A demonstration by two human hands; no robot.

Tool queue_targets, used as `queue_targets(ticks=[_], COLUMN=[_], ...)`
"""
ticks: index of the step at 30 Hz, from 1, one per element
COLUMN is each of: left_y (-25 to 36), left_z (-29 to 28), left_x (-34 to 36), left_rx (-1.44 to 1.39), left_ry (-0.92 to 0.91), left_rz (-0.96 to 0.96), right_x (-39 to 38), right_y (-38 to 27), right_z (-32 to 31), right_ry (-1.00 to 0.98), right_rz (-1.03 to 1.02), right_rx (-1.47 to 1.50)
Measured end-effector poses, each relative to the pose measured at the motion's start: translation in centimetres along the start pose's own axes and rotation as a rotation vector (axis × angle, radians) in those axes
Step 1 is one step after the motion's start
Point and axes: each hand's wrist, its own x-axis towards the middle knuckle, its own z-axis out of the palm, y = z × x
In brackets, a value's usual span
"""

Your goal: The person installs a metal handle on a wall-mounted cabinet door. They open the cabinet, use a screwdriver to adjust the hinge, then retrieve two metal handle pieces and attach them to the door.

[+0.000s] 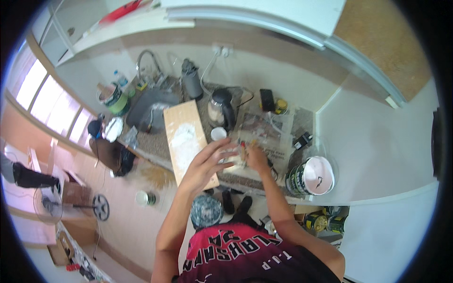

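Observation:
Above the counter's front part, my left hand point(210, 160) is raised with its fingers spread and nothing in them. My right hand point(256, 158) is lowered to its right over a newspaper sheet point(281, 132). Its fingers are bent around something small that I cannot make out, near small red and brownish items. Just beyond my left fingers stands a white cup point(218, 134), with a glass-and-black kettle point(222, 106) behind it. A pale wooden board point(188, 111) lies left of the cup, partly over the sink, with white powder point(185, 139) spread on it.
A large paint bucket point(318, 175) stands at the counter's right end, near a black charger-like block point(302, 140). At the back lie a phone point(267, 100) and a yellow tin point(281, 105). The sink point(139, 111) and a green bucket point(113, 100) are left. A fan point(100, 207) stands on the floor.

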Motion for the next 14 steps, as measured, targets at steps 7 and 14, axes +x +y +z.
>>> queue_targets(ticks=[7, 14], left_y=[9.2, 10.8], left_z=[13.4, 16.5], left_x=[19.7, 23.6], left_rx=[-0.243, -0.220], left_ry=[-0.095, -0.086], left_rz=[0.348, 0.491], right_x=[0.2, 1.3], right_y=[1.0, 4.1], right_z=[5.1, 6.6], right_ry=[-0.037, 0.079], right_rz=[0.081, 0.075], right_rx=[0.026, 0.037])
